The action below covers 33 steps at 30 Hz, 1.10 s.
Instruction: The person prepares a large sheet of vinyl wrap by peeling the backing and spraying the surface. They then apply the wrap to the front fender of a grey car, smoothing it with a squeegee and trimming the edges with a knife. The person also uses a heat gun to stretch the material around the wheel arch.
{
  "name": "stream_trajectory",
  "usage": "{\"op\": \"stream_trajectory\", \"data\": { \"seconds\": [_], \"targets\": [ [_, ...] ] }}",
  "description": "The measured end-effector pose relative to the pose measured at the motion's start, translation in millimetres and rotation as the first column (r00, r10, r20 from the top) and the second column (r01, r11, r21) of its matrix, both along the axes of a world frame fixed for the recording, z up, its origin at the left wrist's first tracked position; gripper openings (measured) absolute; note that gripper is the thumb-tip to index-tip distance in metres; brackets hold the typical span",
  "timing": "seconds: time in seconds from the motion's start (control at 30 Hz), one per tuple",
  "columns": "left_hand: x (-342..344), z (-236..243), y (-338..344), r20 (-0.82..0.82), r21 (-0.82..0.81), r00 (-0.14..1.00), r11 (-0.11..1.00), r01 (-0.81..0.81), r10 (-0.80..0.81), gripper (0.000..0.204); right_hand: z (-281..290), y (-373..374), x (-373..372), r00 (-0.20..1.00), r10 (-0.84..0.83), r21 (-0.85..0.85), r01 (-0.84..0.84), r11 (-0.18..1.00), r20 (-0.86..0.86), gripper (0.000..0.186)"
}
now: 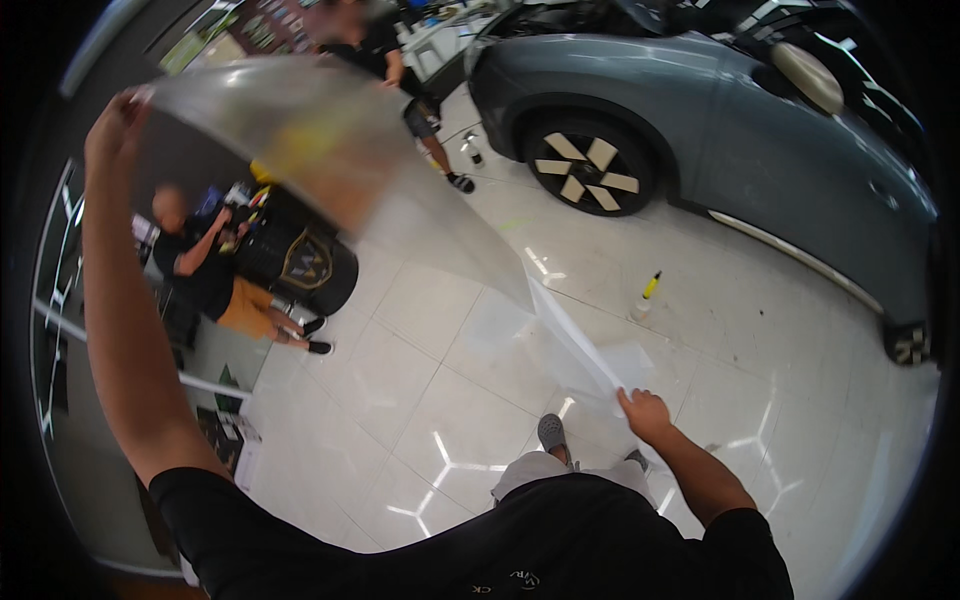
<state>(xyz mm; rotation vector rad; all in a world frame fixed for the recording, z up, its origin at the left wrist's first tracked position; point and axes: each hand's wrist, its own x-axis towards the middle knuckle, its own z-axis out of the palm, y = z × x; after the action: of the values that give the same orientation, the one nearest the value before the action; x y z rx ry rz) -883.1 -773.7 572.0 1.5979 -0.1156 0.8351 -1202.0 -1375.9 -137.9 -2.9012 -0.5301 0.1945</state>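
A large sheet of clear film point(400, 180) stretches slantwise between my two hands, blurred in its upper part. Raised high at the upper left, my left hand point(115, 130) pinches one corner of it. Low on the right, my right hand point(645, 413) is closed on a white backing sheet point(575, 345) that joins the film's lower edge. White material also hangs below that hand, near my legs. Through the film I see blurred yellow and brown shapes behind it.
A grey-blue car point(790, 150) stands at the right, its front wheel point(590, 165) facing me. A bottle with a yellow top point(648, 295) and a spray bottle point(472, 150) stand on the tiled floor point(400, 390). One person point(205, 255) is beside a black drum point(330, 270); another person point(370, 50) is farther back.
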Motion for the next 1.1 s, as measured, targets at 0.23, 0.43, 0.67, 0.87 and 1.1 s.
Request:
{"op": "stream_trajectory", "data": {
  "seconds": [0.23,0.43,0.67,0.87,1.1],
  "targets": [
    [70.4,87.9,106.9,-0.089,0.014,0.989,0.993,0.120,-0.119,0.027,-52.2,-140.5,-143.0,0.936,-0.278,-0.254,0.221,0.942,-0.217,0.042],
    [76.7,78.9,119.1,-0.119,0.051,0.990,0.995,0.086,-0.080,0.029,-65.0,-216.3,-238.3,0.771,-0.539,-0.493,0.343,0.799,-0.338,0.027],
    [96.3,77.3,70.6,-0.131,0.002,0.991,0.999,0.034,-0.033,0.028,-71.0,-263.8,-328.1,0.485,-0.782,-0.742,0.336,0.580,-0.392,0.024],
    [72.7,75.3,42.8,-0.114,-0.044,0.992,0.998,-0.051,0.045,0.029,-69.8,-320.2,-387.9,0.241,-0.920,-0.909,0.209,0.361,-0.310,0.027],
    [42.1,45.1,34.4,-0.228,0.273,0.973,0.961,0.049,0.015,0.032,-53.7,-335.4,-432.2,0.078,-0.920,-0.923,-0.041,0.383,-0.385,0.031]
  ]
}}
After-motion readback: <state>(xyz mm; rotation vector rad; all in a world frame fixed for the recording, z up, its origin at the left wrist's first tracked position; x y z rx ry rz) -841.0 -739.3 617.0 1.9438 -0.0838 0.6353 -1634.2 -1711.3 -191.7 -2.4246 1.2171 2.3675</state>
